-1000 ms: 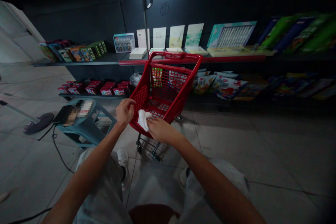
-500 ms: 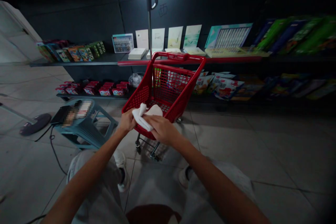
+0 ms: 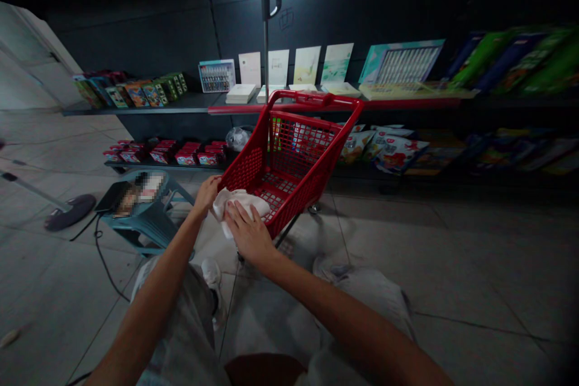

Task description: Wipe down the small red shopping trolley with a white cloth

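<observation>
A small red plastic shopping cart [image 3: 294,151] stands on the tiled floor in front of me. A white cloth [image 3: 239,200] lies over its near rim. My right hand [image 3: 246,232] presses flat on the cloth, fingers stretched out. My left hand [image 3: 207,193] grips the cart's near left corner, touching the cloth's edge. The cart's basket looks empty inside.
Dark shelves [image 3: 181,104] behind the cart carry boxes, cards and packets. A blue plastic stool [image 3: 149,211] with items on it stands at the left, with a cable and a fan base [image 3: 70,212] beyond. A metal pole [image 3: 265,18] rises behind the cart.
The cloth was bunched between both hands; now it is spread over the cart's near rim under my flattened right hand. My left hand has shifted to the cart's corner.
</observation>
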`<act>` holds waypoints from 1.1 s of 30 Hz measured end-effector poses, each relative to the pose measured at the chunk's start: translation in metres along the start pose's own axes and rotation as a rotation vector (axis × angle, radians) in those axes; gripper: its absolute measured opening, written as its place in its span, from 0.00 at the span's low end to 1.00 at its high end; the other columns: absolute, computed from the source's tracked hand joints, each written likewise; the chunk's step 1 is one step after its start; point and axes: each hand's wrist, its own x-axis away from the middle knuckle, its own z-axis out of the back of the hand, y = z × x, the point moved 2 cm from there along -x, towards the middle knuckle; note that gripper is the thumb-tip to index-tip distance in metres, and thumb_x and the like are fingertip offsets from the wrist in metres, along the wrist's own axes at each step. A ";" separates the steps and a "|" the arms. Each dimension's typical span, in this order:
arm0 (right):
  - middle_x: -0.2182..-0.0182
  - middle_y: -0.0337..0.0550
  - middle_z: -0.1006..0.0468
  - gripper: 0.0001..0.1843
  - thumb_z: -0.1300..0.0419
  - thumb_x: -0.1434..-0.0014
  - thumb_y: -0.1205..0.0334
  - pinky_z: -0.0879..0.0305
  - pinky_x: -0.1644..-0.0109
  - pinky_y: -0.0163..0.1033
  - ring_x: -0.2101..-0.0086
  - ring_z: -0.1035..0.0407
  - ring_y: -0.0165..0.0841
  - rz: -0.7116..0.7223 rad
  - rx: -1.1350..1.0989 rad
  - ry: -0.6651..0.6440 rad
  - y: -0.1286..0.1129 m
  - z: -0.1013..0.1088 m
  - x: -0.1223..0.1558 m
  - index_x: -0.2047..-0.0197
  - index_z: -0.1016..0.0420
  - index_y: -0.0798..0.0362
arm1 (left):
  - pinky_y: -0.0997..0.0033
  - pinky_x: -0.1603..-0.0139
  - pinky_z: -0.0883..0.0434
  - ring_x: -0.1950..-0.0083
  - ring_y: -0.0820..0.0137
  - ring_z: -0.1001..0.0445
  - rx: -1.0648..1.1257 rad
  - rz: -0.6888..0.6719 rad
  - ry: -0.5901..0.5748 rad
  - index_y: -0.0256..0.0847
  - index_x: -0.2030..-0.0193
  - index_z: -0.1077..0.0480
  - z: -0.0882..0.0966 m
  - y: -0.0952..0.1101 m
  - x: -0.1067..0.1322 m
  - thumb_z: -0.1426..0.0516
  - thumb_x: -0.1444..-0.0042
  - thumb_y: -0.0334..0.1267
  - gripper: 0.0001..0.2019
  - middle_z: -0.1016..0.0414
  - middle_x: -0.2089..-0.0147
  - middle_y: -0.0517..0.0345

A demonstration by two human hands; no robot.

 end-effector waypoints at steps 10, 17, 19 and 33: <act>0.27 0.60 0.39 0.32 0.57 0.33 0.75 0.55 0.26 0.70 0.24 0.58 0.47 -0.115 -0.078 -0.111 -0.018 -0.031 -0.063 0.29 0.34 0.60 | 0.59 0.34 0.30 0.37 0.58 0.23 -0.259 -0.093 -0.128 0.40 0.34 0.28 -0.007 -0.005 0.004 0.49 0.32 0.42 0.23 0.21 0.38 0.47; 0.30 0.69 0.36 0.24 0.45 0.33 0.63 0.43 0.30 0.64 0.26 0.55 0.56 -0.002 0.072 -0.110 -0.014 -0.023 -0.056 0.40 0.23 0.68 | 0.57 0.40 0.27 0.42 0.55 0.20 -0.437 -0.022 -0.089 0.46 0.34 0.28 -0.005 -0.002 0.005 0.47 0.33 0.44 0.22 0.19 0.42 0.47; 0.30 0.68 0.37 0.24 0.43 0.33 0.61 0.40 0.31 0.61 0.26 0.54 0.55 0.047 0.078 -0.077 -0.009 -0.017 -0.049 0.40 0.23 0.69 | 0.59 0.42 0.26 0.43 0.57 0.19 -0.428 -0.009 -0.083 0.47 0.36 0.26 -0.005 -0.001 0.005 0.46 0.33 0.42 0.21 0.18 0.43 0.48; 0.29 0.54 0.36 0.27 0.50 0.34 0.79 0.32 0.33 0.38 0.32 0.36 0.37 0.111 -0.106 -0.186 0.031 0.028 -0.015 0.35 0.28 0.59 | 0.66 0.53 0.22 0.55 0.61 0.17 -0.157 0.018 -0.166 0.39 0.49 0.18 0.004 -0.006 -0.006 0.42 0.42 0.41 0.18 0.14 0.55 0.51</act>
